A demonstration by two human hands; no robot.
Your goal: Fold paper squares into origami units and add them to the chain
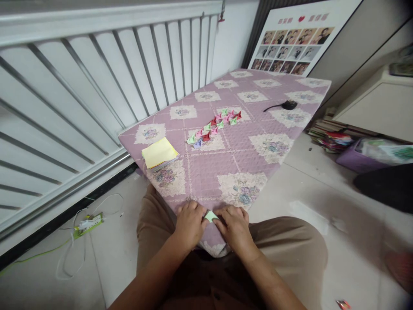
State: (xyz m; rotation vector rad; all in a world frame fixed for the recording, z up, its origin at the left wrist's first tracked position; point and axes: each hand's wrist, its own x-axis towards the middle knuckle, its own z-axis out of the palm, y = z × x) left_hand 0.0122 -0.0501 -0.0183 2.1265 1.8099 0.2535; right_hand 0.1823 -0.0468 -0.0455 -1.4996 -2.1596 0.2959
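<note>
A small piece of folded light green paper [211,216] lies at the near corner of the table, between my two hands. From the left, my left hand [191,221] pinches its edge with thumb and fingers. On the other side, my right hand [235,224] grips the opposite edge the same way. Farther up the table stand several small folded paper pieces [206,136] in green, pink, red and lilac, set in rough rows. To the left sits a stack of coloured paper sheets [160,153], with a pale yellow one on top.
The table's floral purple cloth [206,172] narrows toward me. A black object with a cord [289,104] rests at the far right. A white radiator [106,77] runs along the left. A power strip [88,225] with cables lies on the floor.
</note>
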